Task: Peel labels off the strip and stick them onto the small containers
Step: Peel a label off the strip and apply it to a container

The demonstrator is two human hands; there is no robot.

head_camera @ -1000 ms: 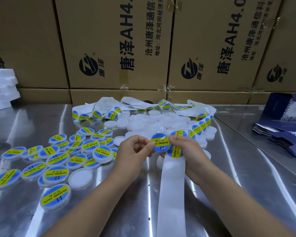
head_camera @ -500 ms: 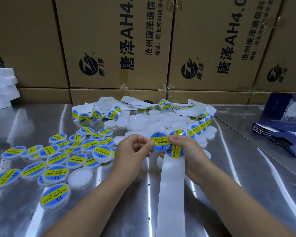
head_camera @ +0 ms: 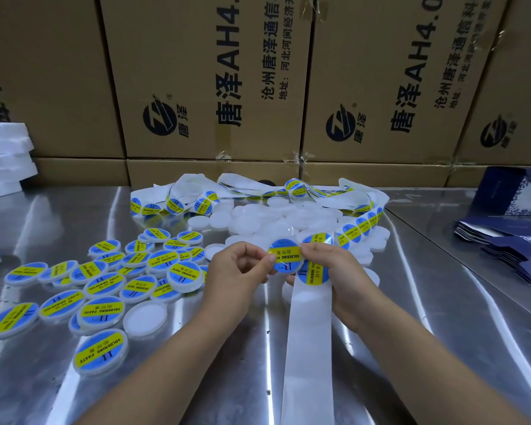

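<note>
Pinching 1 labelled container [head_camera: 284, 256] by opposite edges with left hand [head_camera: 236, 271] and right hand [head_camera: 334, 268], close together, just above the label strip [head_camera: 308, 348]. Cannot see the strip's near end, cut off below.

Single head-worn wide-angle view, looking forward and down, close over the tabletop [head_camera: 411, 302]; cardboard boxes [head_camera: 212, 81] fill the background.
</note>
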